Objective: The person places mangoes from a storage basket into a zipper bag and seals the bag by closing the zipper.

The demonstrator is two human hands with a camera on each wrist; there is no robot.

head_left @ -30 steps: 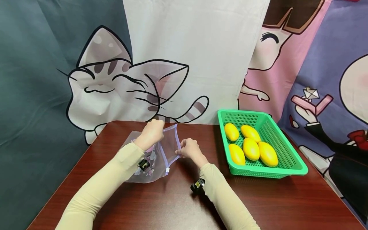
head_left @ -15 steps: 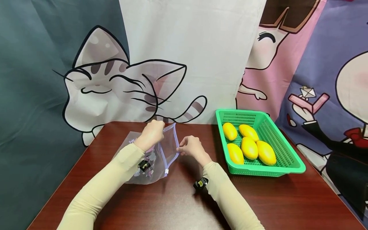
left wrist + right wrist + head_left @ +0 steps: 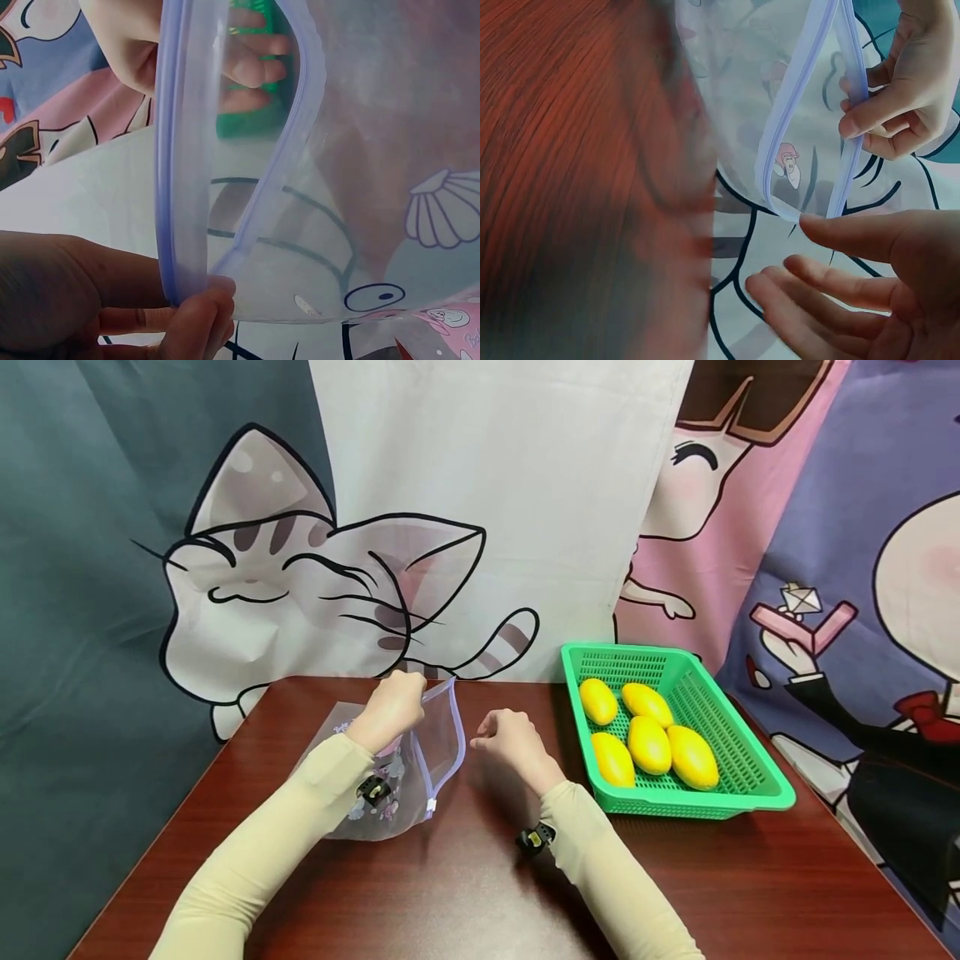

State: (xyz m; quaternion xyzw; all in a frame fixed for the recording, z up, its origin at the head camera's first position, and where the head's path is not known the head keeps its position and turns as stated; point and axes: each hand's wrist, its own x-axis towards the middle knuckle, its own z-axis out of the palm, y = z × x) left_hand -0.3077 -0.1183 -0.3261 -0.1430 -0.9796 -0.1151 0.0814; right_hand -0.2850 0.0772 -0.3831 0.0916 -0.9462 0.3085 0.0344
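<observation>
A see-through zip bag [image 3: 405,803] with purple zip edges and printed pictures stands with its mouth spread apart. My left hand [image 3: 390,710] pinches the zip edge of the bag at the far side, between thumb and fingers, as the left wrist view shows. A white slider [image 3: 431,807] sits at the near end of the zip. Just right of the bag's mouth, my right hand [image 3: 513,745] holds nothing. Its thumb and fingers are parted in the right wrist view, with the thumb tip [image 3: 810,225] close to the bag's edge.
A green plastic basket [image 3: 742,752] with several yellow mangoes [image 3: 649,745] stands on the right of the brown table [image 3: 465,893]. Behind the table hangs a printed cloth [image 3: 570,510] with cartoon figures.
My right hand has let go of the bag's near zip edge and moved a little to the right. The left hand keeps its pinch, and the bag's mouth stays spread.
</observation>
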